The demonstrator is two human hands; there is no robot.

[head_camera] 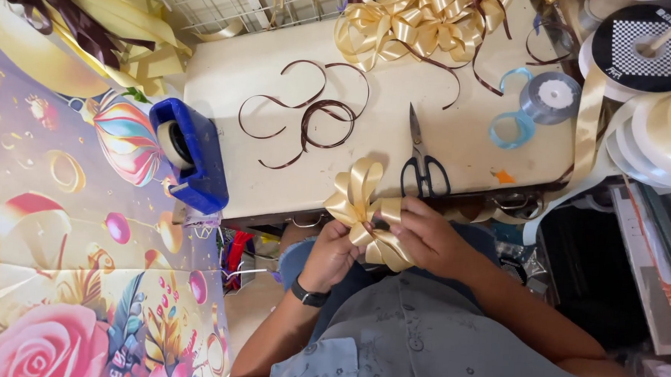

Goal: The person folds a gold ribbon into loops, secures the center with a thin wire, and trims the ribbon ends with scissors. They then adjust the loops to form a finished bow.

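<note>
1. Two hands on one bow: the left hand (331, 250) and the right hand (424, 234) both pinch a glossy cream satin ribbon bow (364, 212), held just below the near edge of the cream work surface (280, 80).
2. Left hand's fingers curl in tight under the bow's middle, with a black wristwatch (310, 294) on that wrist; its fingertips are tucked out of sight behind the loops.
3. Right hand presses in from the other side, thumb and fingers closed on the lower loops; exactly where the fingertips meet is hidden by ribbon.
4. Up on the surface, black-handled scissors (421, 158) lie just above the bow, blades pointing away from the person.
5. Thin dark brown curling ribbon strands (308, 116) sprawl loose to the left of the scissors.
6. Blue tape dispenser (190, 156) sits at the surface's left corner, on the edge of a bright floral printed sheet (60, 274).
7. Far edge: a heap of finished cream bows (418, 19) with brown strands, cut off by the top of the frame.
8. Right side: a grey ribbon spool (550, 98) and big cream ribbon rolls (658, 138), partly cropped and hard to count.
9. Grey shirt (434, 343) fills the bottom, hiding the lap.
</note>
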